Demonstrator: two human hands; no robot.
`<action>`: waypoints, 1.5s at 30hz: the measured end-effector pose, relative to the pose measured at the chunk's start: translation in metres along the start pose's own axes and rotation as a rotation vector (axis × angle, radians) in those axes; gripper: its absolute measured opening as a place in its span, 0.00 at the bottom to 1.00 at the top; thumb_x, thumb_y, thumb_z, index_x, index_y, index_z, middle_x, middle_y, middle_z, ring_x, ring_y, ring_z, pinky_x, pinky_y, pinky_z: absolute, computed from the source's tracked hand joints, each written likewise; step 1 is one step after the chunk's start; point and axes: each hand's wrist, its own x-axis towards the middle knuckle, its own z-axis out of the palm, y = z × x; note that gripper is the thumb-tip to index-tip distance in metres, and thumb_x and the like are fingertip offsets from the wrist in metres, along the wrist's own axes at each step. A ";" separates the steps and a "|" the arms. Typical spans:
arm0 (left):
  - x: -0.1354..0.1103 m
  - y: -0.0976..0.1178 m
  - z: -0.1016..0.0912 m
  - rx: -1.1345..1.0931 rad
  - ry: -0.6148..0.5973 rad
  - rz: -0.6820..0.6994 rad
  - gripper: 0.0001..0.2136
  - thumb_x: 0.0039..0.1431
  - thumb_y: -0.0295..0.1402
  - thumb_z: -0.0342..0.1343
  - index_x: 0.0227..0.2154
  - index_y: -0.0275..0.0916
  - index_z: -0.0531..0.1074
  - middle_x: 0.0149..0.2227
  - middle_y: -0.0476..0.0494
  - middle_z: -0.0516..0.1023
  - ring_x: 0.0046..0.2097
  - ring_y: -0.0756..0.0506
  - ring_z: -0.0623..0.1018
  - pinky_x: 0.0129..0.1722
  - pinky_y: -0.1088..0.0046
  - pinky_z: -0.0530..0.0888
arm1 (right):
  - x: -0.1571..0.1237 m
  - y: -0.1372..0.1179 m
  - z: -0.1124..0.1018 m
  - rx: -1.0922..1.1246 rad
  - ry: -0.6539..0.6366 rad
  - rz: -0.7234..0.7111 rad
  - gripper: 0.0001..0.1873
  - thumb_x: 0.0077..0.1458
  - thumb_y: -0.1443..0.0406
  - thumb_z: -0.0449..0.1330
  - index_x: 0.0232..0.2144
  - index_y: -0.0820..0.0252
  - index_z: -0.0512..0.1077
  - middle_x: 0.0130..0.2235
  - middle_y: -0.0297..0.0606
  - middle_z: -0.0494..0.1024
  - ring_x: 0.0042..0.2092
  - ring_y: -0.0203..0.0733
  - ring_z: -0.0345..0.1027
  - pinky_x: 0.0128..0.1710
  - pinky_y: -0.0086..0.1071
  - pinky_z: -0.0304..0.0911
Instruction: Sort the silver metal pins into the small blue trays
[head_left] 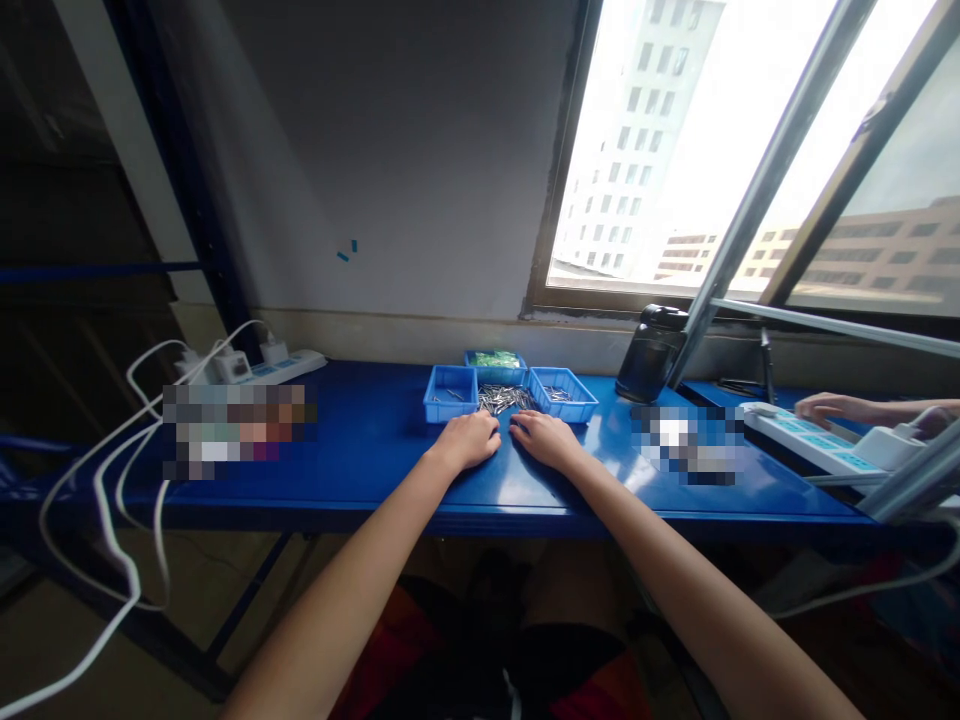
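Observation:
My left hand [471, 440] rests palm down on the blue table, fingers slightly bent and apart, holding nothing that I can see. Facing it, my right hand [545, 438] lies with its fingers spread toward the left, with nothing visible in it. Just beyond my fingertips is a pile of small shiny metal pieces [504, 398], too small to name exactly. A blue bin [450, 408] with a few such pieces stands left of the pile. The right blue bin [568, 410] holds several more. Behind the pile, another blue bin [495, 374] contains green-and-white packets [495, 360].
A black flask [651, 352] stands at the right by a metal post [701, 310]. White power strips lie left [289, 366] and right [814, 440], with white cables [105, 510] hanging off the left. Two areas are blurred. Another person's hand [832, 407] is at far right.

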 end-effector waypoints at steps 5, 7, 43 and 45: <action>-0.001 0.001 -0.001 -0.006 -0.004 -0.007 0.15 0.57 0.37 0.42 0.42 0.42 0.69 0.42 0.42 0.70 0.40 0.44 0.73 0.37 0.70 0.68 | 0.001 0.001 0.000 0.008 0.016 0.026 0.22 0.56 0.54 0.43 0.49 0.51 0.64 0.56 0.36 0.59 0.49 0.44 0.63 0.46 0.37 0.60; -0.001 0.001 0.000 -0.003 0.003 -0.005 0.14 0.57 0.37 0.42 0.42 0.42 0.69 0.42 0.42 0.71 0.40 0.43 0.73 0.37 0.70 0.68 | 0.002 0.001 0.000 0.006 -0.005 0.028 0.22 0.56 0.54 0.43 0.50 0.51 0.63 0.57 0.36 0.58 0.50 0.44 0.63 0.46 0.37 0.59; -0.001 -0.001 0.000 -0.014 -0.011 -0.003 0.14 0.57 0.38 0.43 0.42 0.43 0.69 0.43 0.43 0.70 0.41 0.44 0.73 0.38 0.71 0.68 | 0.003 0.000 -0.004 0.000 -0.046 -0.081 0.23 0.58 0.54 0.39 0.51 0.51 0.62 0.55 0.34 0.62 0.52 0.43 0.61 0.48 0.37 0.58; -0.001 0.000 -0.001 -0.019 -0.020 -0.011 0.14 0.56 0.38 0.43 0.42 0.42 0.69 0.43 0.43 0.70 0.41 0.44 0.72 0.38 0.71 0.68 | 0.003 0.000 -0.004 0.003 -0.040 -0.066 0.23 0.58 0.54 0.40 0.51 0.51 0.63 0.55 0.35 0.62 0.51 0.43 0.61 0.48 0.37 0.58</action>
